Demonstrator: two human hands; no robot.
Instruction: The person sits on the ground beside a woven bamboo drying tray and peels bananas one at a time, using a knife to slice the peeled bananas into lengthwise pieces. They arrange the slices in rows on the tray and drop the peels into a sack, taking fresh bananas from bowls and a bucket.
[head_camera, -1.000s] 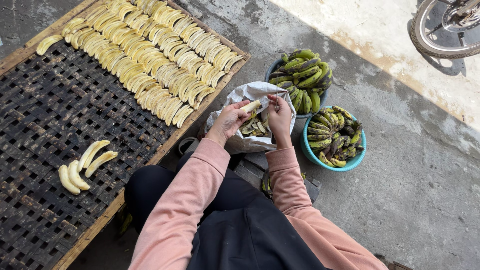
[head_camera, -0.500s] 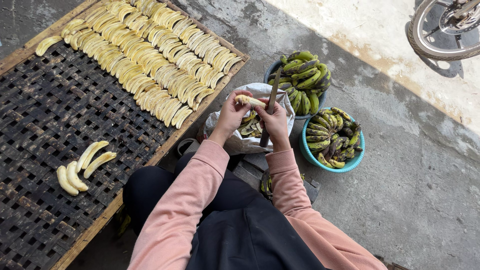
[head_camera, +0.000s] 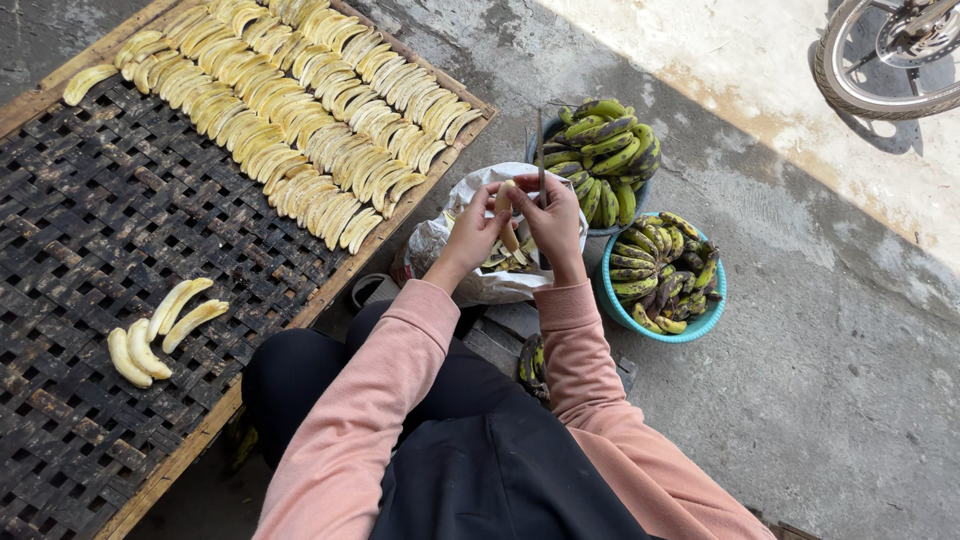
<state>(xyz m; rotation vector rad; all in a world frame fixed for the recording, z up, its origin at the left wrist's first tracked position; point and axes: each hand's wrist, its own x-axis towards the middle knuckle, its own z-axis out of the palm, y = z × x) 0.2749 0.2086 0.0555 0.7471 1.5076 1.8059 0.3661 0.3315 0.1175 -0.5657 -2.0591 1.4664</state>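
Peeling banana (head_camera: 505, 197) — both hands, with knife (head_camera: 540, 150)

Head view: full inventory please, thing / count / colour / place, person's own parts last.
peeled bananas in rows: many, pale yellow, far part of the rack
peeled bananas, loose group: about five, pale yellow, near left of the rack
woven rack: one, dark weave with a wooden frame, left
plastic bag: one, whitish, holds peels, under the hands
teal bowl: one, full of dark-spotted green bananas, right
green bananas in far bowl: one heap, green, behind the teal bowl
wheel: one, dark tyre, top right
concrete ground: grey, right
left hand: holds a peeled banana
right hand: holds a thin dark blade, upright
sleeves: two, pink
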